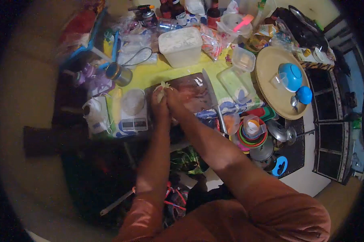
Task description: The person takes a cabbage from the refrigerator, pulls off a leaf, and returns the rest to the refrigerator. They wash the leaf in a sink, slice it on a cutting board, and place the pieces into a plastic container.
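My left hand (159, 105) and my right hand (173, 98) are pressed together over the left part of a dark cutting board (194, 103). Between them they grip a pale, yellowish-white piece (161, 93) with ragged ends sticking out at the top; its kind is hard to tell. Both sets of fingers are closed around it and partly hidden. Reddish wet smears mark the board. A large knife (221, 119) lies along the board's right edge, handle toward me. Just left of my hands stands a white kitchen scale (134, 124) with a clear round dish (133, 102) on it.
A lidded white tub (180, 47) stands behind the board, a metal can (119, 74) to the left. On the right are a clear plastic container (235, 85), a round tan tray (266, 84) with blue bowls (290, 76), and stacked colored bowls (252, 141). Bottles and bags crowd the back.
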Available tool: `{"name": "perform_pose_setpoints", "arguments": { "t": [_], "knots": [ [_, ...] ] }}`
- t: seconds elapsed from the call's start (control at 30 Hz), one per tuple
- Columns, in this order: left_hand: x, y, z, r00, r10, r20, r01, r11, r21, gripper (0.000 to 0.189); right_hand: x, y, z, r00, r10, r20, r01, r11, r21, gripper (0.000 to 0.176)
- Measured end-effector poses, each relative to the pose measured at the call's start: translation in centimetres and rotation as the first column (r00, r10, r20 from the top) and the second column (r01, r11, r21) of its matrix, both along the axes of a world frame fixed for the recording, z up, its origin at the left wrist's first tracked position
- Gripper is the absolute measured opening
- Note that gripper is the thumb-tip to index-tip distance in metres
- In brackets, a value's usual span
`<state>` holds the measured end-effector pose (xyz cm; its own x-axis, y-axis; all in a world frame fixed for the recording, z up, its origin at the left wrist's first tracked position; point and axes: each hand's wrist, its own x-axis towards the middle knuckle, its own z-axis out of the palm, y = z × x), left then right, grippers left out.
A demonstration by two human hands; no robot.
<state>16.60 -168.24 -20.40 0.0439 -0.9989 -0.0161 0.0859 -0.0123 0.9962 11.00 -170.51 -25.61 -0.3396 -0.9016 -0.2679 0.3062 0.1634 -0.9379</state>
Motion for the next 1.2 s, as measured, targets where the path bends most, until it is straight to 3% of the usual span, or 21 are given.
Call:
{"name": "perform_pose_setpoints", "arguments": {
  "t": [0.07, 0.13, 0.2, 0.27, 0.33, 0.37, 0.4, 0.43, 0.53, 0.57, 0.63, 0.67, 0.73, 0.8, 0.9, 0.97, 1.0, 1.03, 1.07, 1.13, 1.2],
  "knots": [
    [-0.1, 0.0, -1.0, 0.998, 0.032, -0.053, -0.032, 0.999, -0.008, 0.035, 0.1, -0.1, -0.1, 0.990, 0.007, 0.142, -0.025, 0.992, 0.127, 0.042],
    [-0.5, 0.5, -0.2, 0.992, 0.063, -0.111, -0.065, 0.998, -0.013, 0.037, 0.0, 0.1, -0.4, 0.998, 0.066, -0.005, -0.066, 0.997, 0.032, 0.043],
    [-0.9, 1.2, 0.9, 0.970, 0.085, 0.227, -0.049, 0.986, -0.159, 0.038, -1.0, 1.6, 1.5, 0.999, 0.023, 0.024, -0.023, 1.000, 0.000, 0.043],
    [-2.6, 1.5, 0.7, 0.985, 0.042, 0.168, -0.021, 0.992, -0.128, 0.039, -3.3, 3.0, 2.3, 0.999, -0.023, 0.044, 0.024, 0.999, -0.032, 0.043],
    [-5.1, 1.8, 0.6, 0.994, 0.009, 0.105, 0.002, 0.995, -0.101, 0.041, -6.1, 4.2, 1.4, 0.838, -0.178, -0.516, 0.080, 0.975, -0.206, 0.031],
    [-7.0, 1.9, 0.7, 0.988, -0.029, 0.148, 0.060, 0.977, -0.207, 0.043, -7.7, 5.4, 4.6, 0.982, -0.179, 0.056, 0.183, 0.980, -0.080, 0.034],
    [-9.1, 2.0, 0.8, 0.979, -0.060, 0.193, 0.119, 0.943, -0.310, 0.045, -9.6, 6.5, 7.9, 0.771, -0.204, 0.604, 0.193, 0.978, 0.083, 0.036],
    [-11.3, 2.5, 0.9, 0.967, -0.084, 0.242, 0.179, 0.897, -0.404, 0.047, -11.7, 7.1, 7.5, 0.746, -0.215, 0.630, 0.228, 0.972, 0.062, 0.035],
    [-18.1, 5.1, 3.4, 0.956, -0.289, 0.045, 0.291, 0.920, -0.262, 0.046, -19.9, 9.5, 5.7, 0.767, -0.202, 0.610, 0.234, 0.972, 0.029, 0.034],
    [-20.3, 4.9, 2.2, 0.951, -0.257, 0.174, 0.297, 0.918, -0.264, 0.044, -21.9, 9.8, 5.4, 0.774, -0.202, 0.600, 0.235, 0.972, 0.025, 0.034],
    [-23.9, 4.9, 0.1, 0.946, -0.277, 0.169, 0.318, 0.893, -0.320, 0.045, -24.9, 9.9, 5.5, 0.780, -0.304, 0.546, 0.367, 0.930, -0.005, 0.034],
    [-25.5, 4.6, -1.0, 0.947, -0.279, 0.160, 0.317, 0.892, -0.321, 0.045, -26.0, 10.0, 5.8, 0.800, -0.274, 0.533, 0.320, 0.947, 0.007, 0.034],
    [-27.7, 4.1, -2.7, 0.929, -0.370, -0.019, 0.370, 0.927, 0.058, 0.053, -28.9, 9.8, 4.0, 0.826, -0.231, 0.514, 0.219, 0.972, 0.086, 0.034],
    [-28.1, 3.7, -3.3, 0.919, -0.390, -0.059, 0.394, 0.896, 0.203, 0.059, -30.9, 9.0, 2.1, 0.843, -0.181, 0.507, 0.113, 0.980, 0.162, 0.035],
    [-28.6, 3.1, -4.1, 0.909, -0.377, -0.180, 0.418, 0.808, 0.416, 0.071, -32.4, 8.0, 0.1, 0.994, -0.005, 0.112, -0.017, 0.980, 0.196, 0.042],
    [-27.9, 2.8, -4.2, 0.908, -0.254, -0.334, 0.394, 0.790, 0.470, 0.075, -33.0, 7.8, -0.7, 0.977, 0.136, -0.164, -0.093, 0.965, 0.247, 0.047],
    [-27.5, 3.1, -2.8, 0.907, -0.270, -0.322, 0.399, 0.793, 0.460, 0.078, -32.9, 7.9, 0.6, 0.978, 0.135, -0.161, -0.093, 0.965, 0.247, 0.047],
    [-27.8, 2.8, -3.6, 0.908, -0.271, -0.321, 0.399, 0.792, 0.461, 0.078, -32.5, 8.1, 3.4, 0.884, 0.260, -0.389, -0.126, 0.933, 0.338, 0.048],
    [-28.1, 2.3, -5.1, 0.935, -0.308, -0.176, 0.355, 0.805, 0.476, 0.081, -32.3, 8.3, 5.1, 0.720, 0.384, -0.577, -0.131, 0.893, 0.432, 0.050],
    [-28.4, 2.0, -5.7, 0.943, -0.333, -0.030, 0.306, 0.823, 0.480, 0.083, -33.4, 8.7, 2.3, 0.732, 0.358, -0.580, -0.181, 0.922, 0.341, 0.052],
    [-27.9, 2.4, -5.4, 0.719, -0.491, 0.492, 0.338, 0.865, 0.370, 0.083, -34.4, 9.3, -0.1, 0.742, 0.336, -0.580, -0.235, 0.941, 0.243, 0.054]
  ]
}}
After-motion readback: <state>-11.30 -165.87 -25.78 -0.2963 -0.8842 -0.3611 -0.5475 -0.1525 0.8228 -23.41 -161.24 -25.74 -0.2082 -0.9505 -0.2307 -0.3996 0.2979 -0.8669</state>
